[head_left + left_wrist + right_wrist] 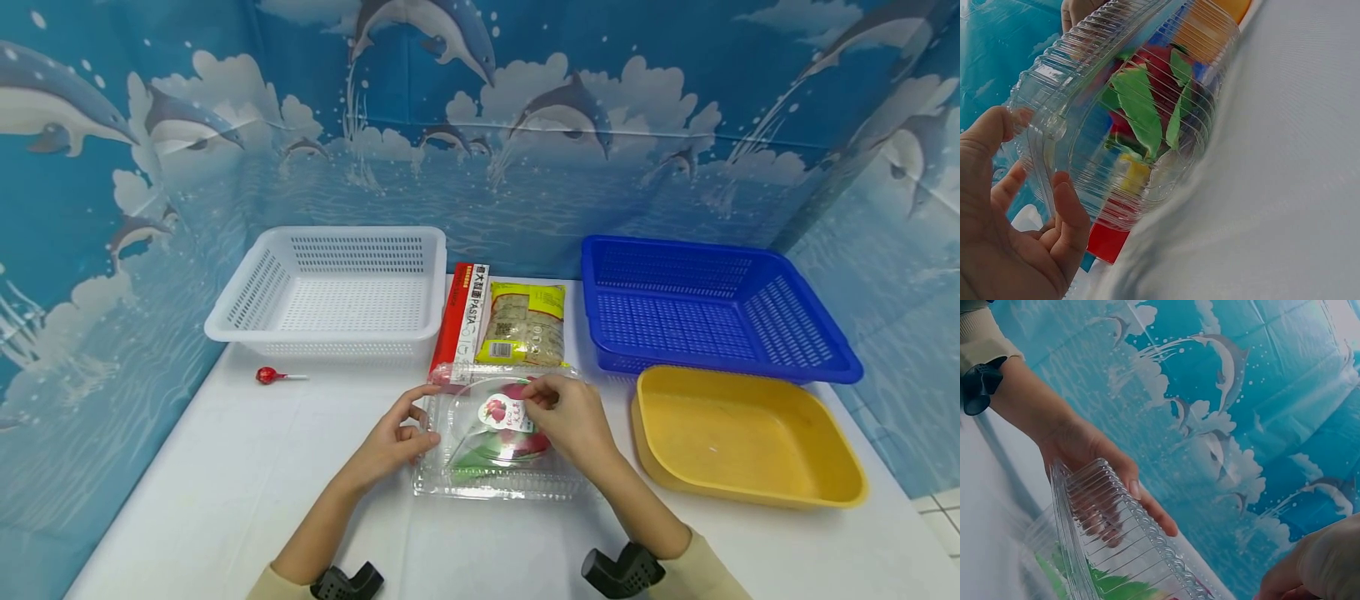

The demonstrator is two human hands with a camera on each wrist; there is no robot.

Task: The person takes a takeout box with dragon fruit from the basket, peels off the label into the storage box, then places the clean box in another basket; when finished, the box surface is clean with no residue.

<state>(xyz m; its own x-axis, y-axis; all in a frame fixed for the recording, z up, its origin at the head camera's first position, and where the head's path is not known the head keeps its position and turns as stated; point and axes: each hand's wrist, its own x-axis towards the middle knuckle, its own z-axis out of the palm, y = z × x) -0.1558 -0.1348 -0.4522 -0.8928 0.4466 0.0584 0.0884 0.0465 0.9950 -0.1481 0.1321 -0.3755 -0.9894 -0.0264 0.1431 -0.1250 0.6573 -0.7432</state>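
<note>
A clear plastic clamshell box [480,483] sits in front of me with a red and green item inside, like a dragon fruit [1138,103] with leafy scales. On its lid is a white sticker [504,412] printed with a red fruit. My left hand [393,439] grips the box's left edge, thumb on the near side and fingers beyond. In the left wrist view, that hand [1029,231] curls round the ribbed rim. With thumb and forefinger, my right hand [573,417] pinches the sticker's right edge; the right wrist view shows only part of it [1316,565].
Behind the box lie a red pasta packet [457,312] and a yellow-topped bag [525,325]. A white basket [322,337] stands back left, a red lollipop [267,376] before it. A blue basket [712,367] and a yellow tub [750,492] are at right.
</note>
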